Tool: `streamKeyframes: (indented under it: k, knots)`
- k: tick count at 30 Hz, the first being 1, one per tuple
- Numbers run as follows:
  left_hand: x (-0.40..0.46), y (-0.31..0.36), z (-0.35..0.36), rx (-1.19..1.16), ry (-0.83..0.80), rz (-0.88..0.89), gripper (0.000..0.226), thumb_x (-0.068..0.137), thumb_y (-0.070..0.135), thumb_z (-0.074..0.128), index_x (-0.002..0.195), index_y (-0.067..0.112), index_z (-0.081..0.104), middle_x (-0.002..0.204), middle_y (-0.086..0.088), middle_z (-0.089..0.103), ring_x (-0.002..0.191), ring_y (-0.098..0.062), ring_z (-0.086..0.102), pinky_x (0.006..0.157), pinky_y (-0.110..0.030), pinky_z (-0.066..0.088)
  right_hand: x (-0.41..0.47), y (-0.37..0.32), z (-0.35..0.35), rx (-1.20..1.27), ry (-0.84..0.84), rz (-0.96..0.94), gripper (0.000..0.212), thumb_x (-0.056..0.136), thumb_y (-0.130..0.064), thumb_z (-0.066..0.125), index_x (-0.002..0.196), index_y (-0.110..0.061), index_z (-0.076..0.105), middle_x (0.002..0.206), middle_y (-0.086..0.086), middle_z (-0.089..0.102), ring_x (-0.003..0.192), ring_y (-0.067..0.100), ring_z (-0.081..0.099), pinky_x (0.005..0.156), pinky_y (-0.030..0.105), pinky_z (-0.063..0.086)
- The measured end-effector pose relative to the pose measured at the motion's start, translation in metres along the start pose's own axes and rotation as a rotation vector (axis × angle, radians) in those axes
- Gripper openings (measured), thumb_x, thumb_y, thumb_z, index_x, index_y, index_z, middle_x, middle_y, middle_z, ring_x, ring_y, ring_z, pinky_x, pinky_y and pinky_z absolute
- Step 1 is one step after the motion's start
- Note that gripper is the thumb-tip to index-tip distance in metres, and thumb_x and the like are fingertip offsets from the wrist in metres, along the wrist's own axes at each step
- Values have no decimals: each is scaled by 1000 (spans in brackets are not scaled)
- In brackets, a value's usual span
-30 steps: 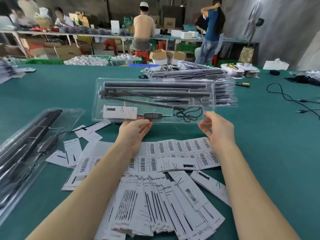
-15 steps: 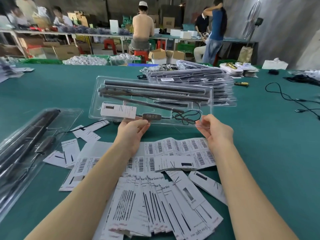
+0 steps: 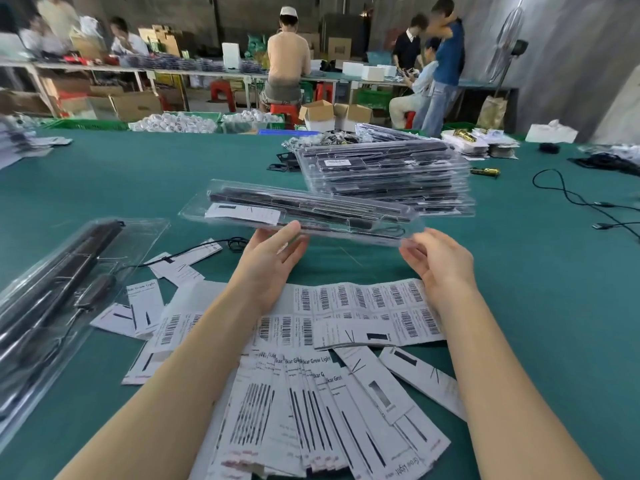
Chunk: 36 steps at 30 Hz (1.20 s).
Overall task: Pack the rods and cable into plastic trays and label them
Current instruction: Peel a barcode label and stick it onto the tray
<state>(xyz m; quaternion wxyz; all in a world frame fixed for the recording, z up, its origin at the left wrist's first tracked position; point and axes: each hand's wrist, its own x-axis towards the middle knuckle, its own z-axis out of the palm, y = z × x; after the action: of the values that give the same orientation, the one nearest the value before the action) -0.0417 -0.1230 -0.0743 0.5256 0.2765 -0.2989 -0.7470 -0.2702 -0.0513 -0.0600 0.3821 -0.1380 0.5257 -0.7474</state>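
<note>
Both hands hold one clear plastic tray (image 3: 311, 216) by its near edge, above the green table (image 3: 519, 289). Left hand (image 3: 268, 261): fingers extended under the tray's near-left part, thumb up against the edge, a light pinch. Right hand (image 3: 440, 261): fingertips pinch the near-right corner, remaining fingers loosely spread. The tray is closed, lifted clear of the table and tilted nearly flat, long axis running left to right. Inside it: several dark rods (image 3: 304, 202) lying lengthwise (exact count not readable), one white label card (image 3: 242, 213) at its left end, and a thin black cable (image 3: 391, 232) near the right end. Just behind the tray, one stack of filled trays (image 3: 384, 178); layers too many and too compressed to count. At the left edge of the table, one more filled tray (image 3: 65, 292), lying diagonally, with dark rods visible through it. Under the forearms, one barcode sheet (image 3: 363, 306) showing two rows of stickers, and a fanned pile of printed label cards (image 3: 311, 410), more than ten, overlapping. A few loose cards (image 3: 145, 306) lie between that pile and the left tray. One black cord (image 3: 575, 199) trails at far right. Six people are visible in the background at two benches.
</note>
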Motion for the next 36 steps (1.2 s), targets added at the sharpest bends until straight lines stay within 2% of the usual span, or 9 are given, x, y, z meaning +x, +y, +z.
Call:
streamKeyframes:
  k: [5, 10, 14, 19, 23, 25, 29, 33, 36]
  knots:
    - [-1, 2, 0, -3, 22, 29, 21, 90, 11, 73, 104, 6, 59, 102, -8, 76, 97, -20, 74, 90, -30, 59, 1, 0, 0, -107, -44, -18, 23, 94, -14, 69, 116, -12, 64, 92, 12, 68, 81, 19, 72, 67, 25, 61]
    - [-3, -1, 2, -16, 115, -15, 49, 90, 11, 73, 132, -6, 55, 125, -17, 68, 104, -23, 72, 83, -27, 60, -1, -5, -3, -280, -76, -6, 18, 91, -36, 73, 99, -22, 66, 101, 5, 65, 86, 17, 72, 69, 26, 61]
    - [-3, 1, 6, -12, 156, -54, 44, 88, 19, 77, 123, 0, 59, 123, -15, 62, 95, -21, 74, 83, -30, 61, 2, -9, -8, -206, -155, 50, 14, 92, -13, 71, 105, -13, 67, 109, 10, 65, 90, 20, 71, 66, 22, 59]
    - [-1, 7, 10, -29, 215, -125, 64, 89, 4, 72, 145, 0, 41, 129, -19, 62, 112, -25, 66, 78, -32, 62, -1, -8, -9, -154, -189, 82, 45, 91, 9, 61, 128, -15, 57, 114, 13, 63, 98, 27, 70, 77, 29, 61]
    - [-2, 14, 8, -45, 163, -137, 65, 88, -6, 69, 145, -4, 38, 122, -22, 68, 108, -28, 70, 70, -30, 63, -5, -12, -7, -120, -207, 51, 57, 90, 13, 60, 141, -8, 49, 118, 13, 67, 89, 22, 76, 73, 26, 62]
    - [-1, 13, 9, -5, 171, -94, 62, 87, -7, 69, 141, -4, 38, 118, -22, 68, 103, -27, 72, 74, -32, 63, -6, -10, -6, -215, -167, 29, 56, 88, 11, 65, 140, -8, 52, 120, 15, 67, 93, 23, 75, 84, 29, 61]
    - [-3, 2, 8, 116, 202, -32, 30, 89, -4, 69, 108, 6, 49, 111, -21, 68, 93, -27, 73, 79, -35, 63, -9, -1, 2, -920, 13, -511, 55, 88, -17, 71, 140, -16, 53, 132, 3, 57, 115, 17, 55, 98, 34, 45]
    - [-1, -2, 5, 99, 199, -11, 27, 90, -4, 68, 94, 10, 46, 106, -17, 68, 84, -23, 74, 76, -32, 62, -29, 5, 32, -1135, -318, -1082, 20, 84, -36, 74, 101, -26, 76, 110, -8, 68, 112, 15, 52, 95, 34, 41]
    - [-3, 0, 4, 110, 115, -15, 24, 88, -3, 69, 103, 6, 53, 102, -18, 73, 90, -28, 75, 79, -35, 63, -41, 21, 55, -1439, -494, -1094, 40, 81, -47, 70, 118, -32, 68, 116, -12, 62, 112, 13, 47, 90, 32, 35]
